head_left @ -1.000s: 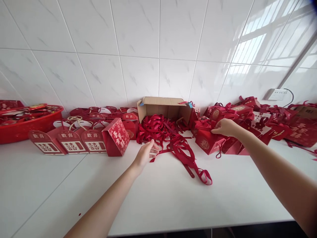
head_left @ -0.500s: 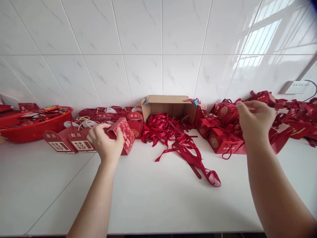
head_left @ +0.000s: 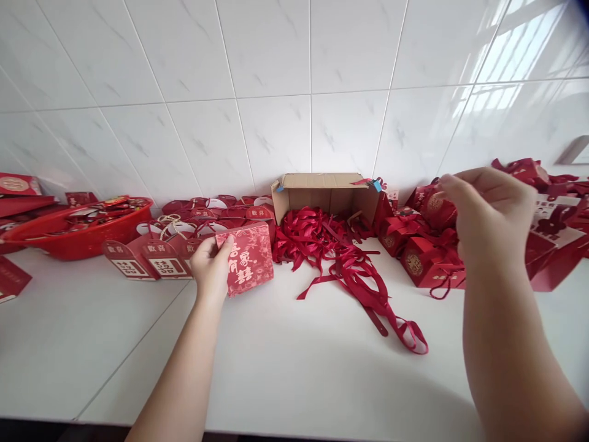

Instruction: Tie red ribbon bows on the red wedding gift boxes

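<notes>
My left hand (head_left: 210, 269) grips a red gift box with gold characters (head_left: 248, 258) by its left side, lifting it just above the white counter (head_left: 285, 368). My right hand (head_left: 490, 212) hovers over the pile of tied red boxes (head_left: 426, 264) at the right, fingers curled in a loose pinch; whether anything is in them does not show. A heap of red ribbons (head_left: 335, 252) spills from an open cardboard box (head_left: 329, 190) between the two hands.
A row of folded red boxes (head_left: 151, 261) stands left of the held box, with more behind it. A red basin (head_left: 78, 230) full of red items sits at far left. Red cards (head_left: 11, 279) lie at the left edge. A white tiled wall backs the counter.
My left hand left the ribbons, took hold of the red gift box and turned its printed face toward me. My right hand let go of a tied box and rose above the pile.
</notes>
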{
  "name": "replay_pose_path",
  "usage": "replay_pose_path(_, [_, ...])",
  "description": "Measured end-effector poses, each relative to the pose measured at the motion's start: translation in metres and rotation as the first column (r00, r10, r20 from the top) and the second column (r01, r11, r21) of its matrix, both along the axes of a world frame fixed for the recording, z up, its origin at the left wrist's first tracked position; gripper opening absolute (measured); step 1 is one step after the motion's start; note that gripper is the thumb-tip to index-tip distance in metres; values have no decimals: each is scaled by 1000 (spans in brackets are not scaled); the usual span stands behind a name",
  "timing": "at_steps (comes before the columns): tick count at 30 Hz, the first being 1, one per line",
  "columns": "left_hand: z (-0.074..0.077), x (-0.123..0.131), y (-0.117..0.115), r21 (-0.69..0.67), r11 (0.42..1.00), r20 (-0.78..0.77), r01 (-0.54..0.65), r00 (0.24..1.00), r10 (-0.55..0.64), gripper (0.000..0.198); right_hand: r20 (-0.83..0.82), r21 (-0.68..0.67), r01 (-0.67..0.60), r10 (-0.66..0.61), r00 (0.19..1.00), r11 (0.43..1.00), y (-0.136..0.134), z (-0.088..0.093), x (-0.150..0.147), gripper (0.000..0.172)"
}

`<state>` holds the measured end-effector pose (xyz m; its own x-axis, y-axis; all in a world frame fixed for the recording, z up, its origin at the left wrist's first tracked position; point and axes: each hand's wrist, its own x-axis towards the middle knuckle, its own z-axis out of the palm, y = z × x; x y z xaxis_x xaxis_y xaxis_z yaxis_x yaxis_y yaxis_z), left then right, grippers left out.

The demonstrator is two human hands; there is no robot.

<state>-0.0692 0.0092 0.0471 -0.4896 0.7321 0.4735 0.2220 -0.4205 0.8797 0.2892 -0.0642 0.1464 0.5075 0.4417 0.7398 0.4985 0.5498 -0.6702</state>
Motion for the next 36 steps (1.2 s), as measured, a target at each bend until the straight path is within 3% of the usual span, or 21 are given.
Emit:
replay_pose_path(2, [2,15,-5,26,983,153,182,971,-183,24,11,-83,-98,99,995,992,3,-4,-6,11])
replay_pose_path(4, [3,32,-12,30,935,212,354,912,-352,24,-10,-138,-269,271,963,953,9,-11,-20,15])
replay_pose_path(5, [4,41,-16,22,917,204,399,896,-395,23,-27,-169,-377,378,925,911,12,-16,-29,21])
replay_pose_path(7, [3,55,-25,2,884,176,467,871,-460,22,-31,-306,-563,582,812,768,19,-29,-48,46])
replay_pose_path(8, [2,61,-29,-11,864,162,504,853,-496,21,-11,-386,-611,659,752,691,23,-37,-58,61])
replay_pose_path(10, [-1,69,-35,-43,825,139,564,821,-554,19,38,-502,-607,717,696,616,30,-53,-73,81])
replay_pose_path(12, [-4,74,-39,-75,799,122,596,801,-586,19,46,-539,-600,732,680,591,37,-66,-81,81])
replay_pose_path(16, [-9,76,-40,-60,789,114,612,789,-604,21,-56,-510,-702,795,604,498,47,-79,-82,65])
replay_pose_path(21, [-10,77,-38,-38,768,166,640,762,-626,55,-33,-559,-668,791,610,491,53,-81,-77,39])
replay_pose_path(23, [-11,78,-39,-76,770,131,633,772,-622,48,-39,-580,-665,799,600,471,53,-81,-77,25])
replay_pose_path(27, [-14,82,-41,-142,834,-34,533,840,-542,21,43,-640,-563,756,653,523,51,-78,-75,17])
replay_pose_path(31, [-17,82,-41,-171,834,-101,526,832,-545,19,-2,-686,-583,801,598,434,50,-74,-70,23])
replay_pose_path(33, [-18,79,-38,-150,845,-24,514,852,-523,20,25,-678,-559,776,631,476,56,-76,-66,34])
replay_pose_path(36, [-19,71,-30,-77,909,60,410,912,-406,23,168,-718,-360,650,742,596,73,-93,-60,41])
